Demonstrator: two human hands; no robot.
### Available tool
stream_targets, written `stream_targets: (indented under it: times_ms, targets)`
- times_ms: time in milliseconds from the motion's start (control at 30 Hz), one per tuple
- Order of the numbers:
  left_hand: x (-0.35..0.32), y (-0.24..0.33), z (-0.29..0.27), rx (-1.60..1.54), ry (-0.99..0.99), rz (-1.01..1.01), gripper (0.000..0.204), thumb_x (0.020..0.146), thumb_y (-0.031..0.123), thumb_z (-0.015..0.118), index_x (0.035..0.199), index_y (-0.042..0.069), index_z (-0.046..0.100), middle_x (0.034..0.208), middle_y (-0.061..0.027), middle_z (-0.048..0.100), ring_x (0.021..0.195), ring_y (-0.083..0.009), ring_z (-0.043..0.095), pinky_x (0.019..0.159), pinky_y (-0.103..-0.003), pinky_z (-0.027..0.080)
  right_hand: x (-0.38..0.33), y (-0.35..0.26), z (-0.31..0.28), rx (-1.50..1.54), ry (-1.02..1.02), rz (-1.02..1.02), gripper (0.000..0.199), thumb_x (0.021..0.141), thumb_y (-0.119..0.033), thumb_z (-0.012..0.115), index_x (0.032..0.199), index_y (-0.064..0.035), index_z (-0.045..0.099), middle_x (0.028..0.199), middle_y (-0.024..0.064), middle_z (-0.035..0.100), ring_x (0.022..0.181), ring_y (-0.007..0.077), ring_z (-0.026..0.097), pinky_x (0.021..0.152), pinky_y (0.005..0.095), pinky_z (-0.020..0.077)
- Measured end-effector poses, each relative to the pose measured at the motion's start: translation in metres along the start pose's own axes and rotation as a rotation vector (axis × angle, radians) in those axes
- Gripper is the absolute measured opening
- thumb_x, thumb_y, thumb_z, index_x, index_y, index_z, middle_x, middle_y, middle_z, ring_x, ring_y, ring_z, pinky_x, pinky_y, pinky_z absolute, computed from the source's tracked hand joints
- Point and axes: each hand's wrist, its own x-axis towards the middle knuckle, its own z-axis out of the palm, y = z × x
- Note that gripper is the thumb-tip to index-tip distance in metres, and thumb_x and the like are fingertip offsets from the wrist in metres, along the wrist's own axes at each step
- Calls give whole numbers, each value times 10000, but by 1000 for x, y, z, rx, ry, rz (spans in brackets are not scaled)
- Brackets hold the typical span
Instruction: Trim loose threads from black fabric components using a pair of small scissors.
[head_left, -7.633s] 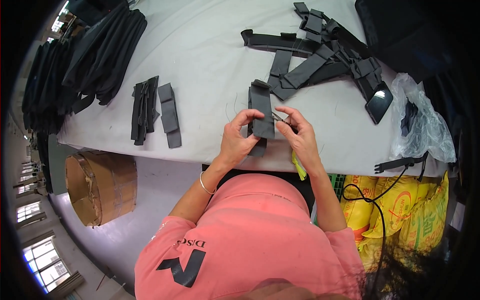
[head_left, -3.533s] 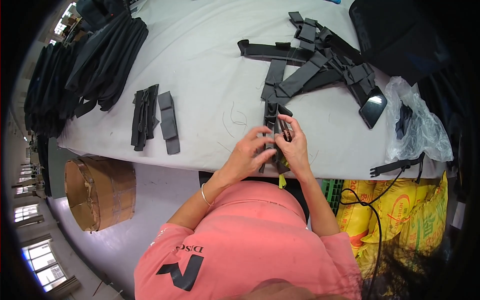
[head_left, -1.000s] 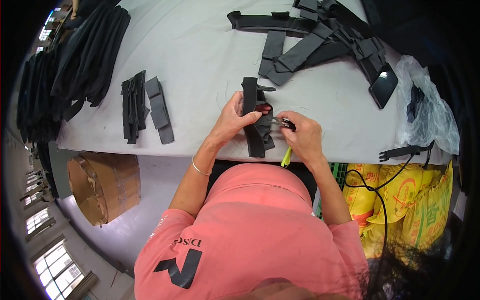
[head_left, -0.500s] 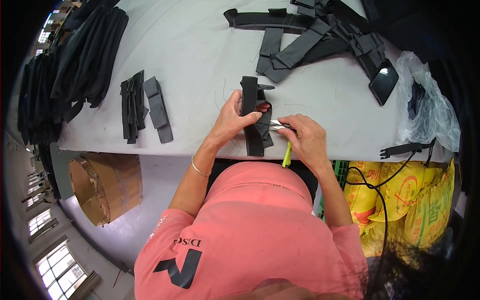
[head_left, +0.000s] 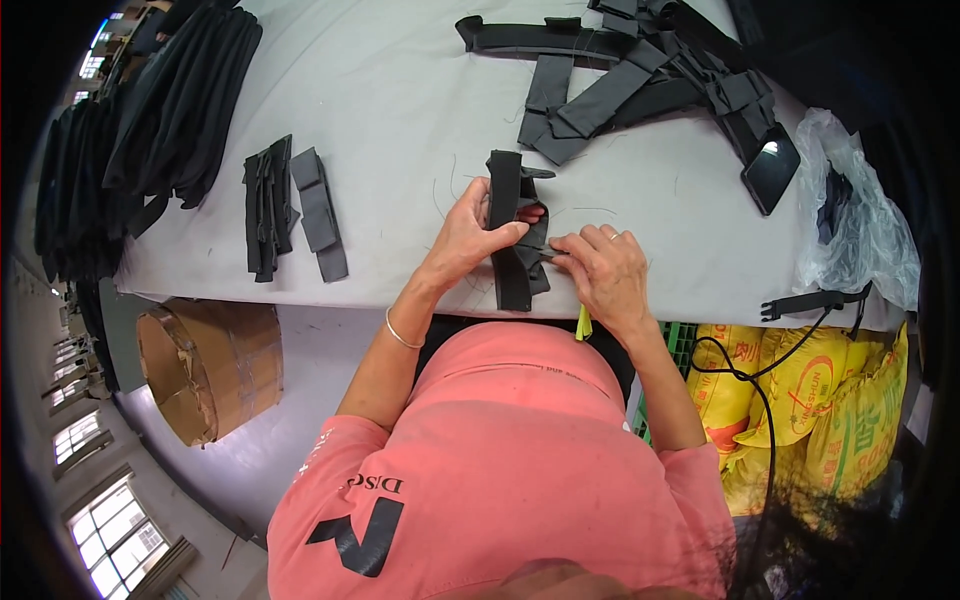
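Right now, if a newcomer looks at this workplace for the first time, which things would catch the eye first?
Probably the coral-pink shirt, which fills the lower middle, and the bright yellow sacks below the table at the lower right. Then the eye would likely go to the centre, where the left hand holds a folded black strap and the right hand is pinched at its right edge.

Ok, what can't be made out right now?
All in the head view:
Thin grey metal tool: rest hidden by the bare right hand.
Bare left hand: some fingers hidden behind the folded black fabric strip.
Dark item in the crinkled clear plastic bag: obscured by plastic.
Tangled black fabric strips: cut off by the top edge.
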Motion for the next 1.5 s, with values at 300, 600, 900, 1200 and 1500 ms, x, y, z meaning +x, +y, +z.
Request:
stream_targets:
  times_ms: [300, 600, 900, 1200, 1500]
  targets:
    - [-1, 0, 0, 36, 6, 9, 401, 800, 35, 652, 1123, -36, 426, 1104, -173, 622, 1033, -186, 614, 950, -314, 473, 1, 5, 3, 35, 5, -1, 100, 788, -210, 687, 870, -157, 665, 757, -1, 565, 703, 194, 553, 612, 340, 362]
    - [-5, -4, -7, -8, -15, -15, 465, 799, 38, 649, 1194, -24, 412, 1120, -147, 618, 1066, -171, 593, 941, -292, 456, 8, -19, -4, 199, 12, 80, 143, 809, -169, 666, 933, -104, 639, 789, 40, 608, 718, 236, 599, 630, 377, 477]
    - [-6, -6, -6, -8, -17, -3, 472, 801, 61, 658, 1195, -13, 409, 1121, -116, 593, 1043, -122, 548, 911, -275, 444, 14, -31, 11, 4, -23, 38, 93, 804, -166, 662, 848, -87, 642, 724, 61, 594, 674, 229, 596, 571, 367, 472]
    - [-4, -7, -8, -25, -40, 30, 467, 802, 51, 652, 1192, -15, 403, 1133, -148, 605, 1068, -151, 567, 932, -307, 460, 16, -38, 21, -88, 0, 22, 53, 777, -104, 624, 822, -80, 639, 712, 67, 596, 679, 216, 594, 552, 356, 437]
    - [-5, -7, -9, -4, -26, -2, 454, 810, 44, 644, 1189, -17, 401, 1111, -159, 617, 1041, -169, 589, 924, -312, 472, 20, -33, 22, -16, 38, 83, 44, 805, -122, 615, 817, -83, 632, 709, 57, 610, 676, 226, 610, 578, 375, 446]
